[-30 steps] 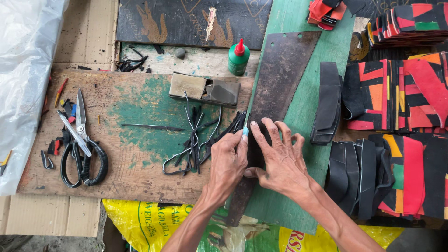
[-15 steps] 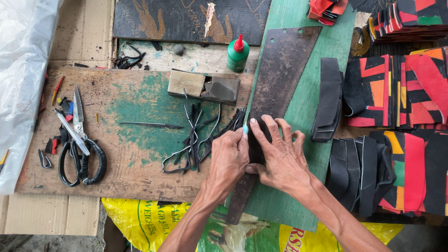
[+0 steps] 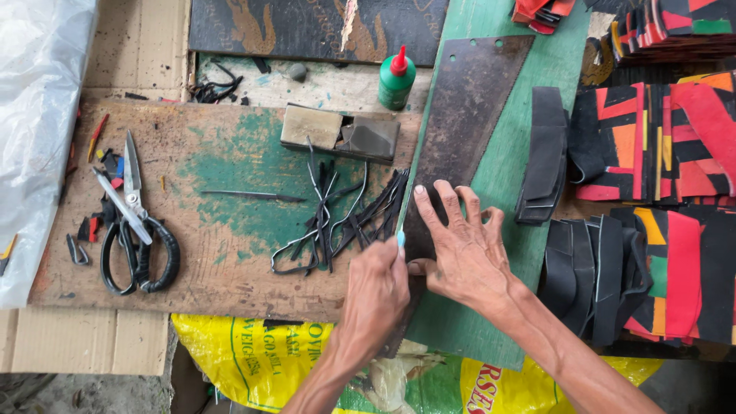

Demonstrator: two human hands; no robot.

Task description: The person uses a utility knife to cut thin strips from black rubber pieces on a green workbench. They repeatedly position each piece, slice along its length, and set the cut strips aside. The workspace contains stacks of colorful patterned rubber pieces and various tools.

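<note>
Our left hand (image 3: pixel 377 287) pinches a blue-tipped cutter (image 3: pixel 401 239) against the saw blade (image 3: pixel 460 130) edge; right hand (image 3: pixel 460 249) lies spread, pressing the blade flat (long axis runs up-right, away from both grips).

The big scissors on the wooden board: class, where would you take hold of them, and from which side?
Probably grip the scissors by the black loop handles nearest the board's front edge, coming from that side; the open blades point away.
</note>
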